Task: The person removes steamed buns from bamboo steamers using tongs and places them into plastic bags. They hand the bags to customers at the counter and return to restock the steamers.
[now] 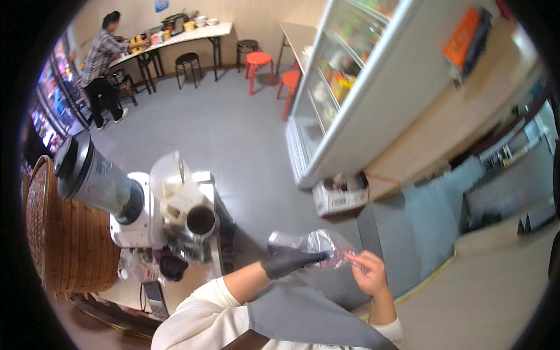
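Note:
In front of my body is a thin clear plastic bag [337, 253] with red print. My left hand [288, 261], in a black glove, grips it from the left, its fingers pointing right along the plastic. A pale, rounded, cup-like item [275, 239] shows just above the gloved knuckles; it is blurred, and I cannot tell whether it sits inside the bag. My bare right hand [369, 272] pinches the bag's right edge between thumb and fingertips. Below both hands hangs a grey apron [302, 313] over my cream top.
Left of me stand a blender [103, 183], a bamboo steamer [72, 245] and a metal cup [201, 220]. Ahead are a glass-door fridge [332, 87], a cardboard box [341, 199] on the floor and red stools [259, 59]. A person [100, 65] leans over a far table [197, 34].

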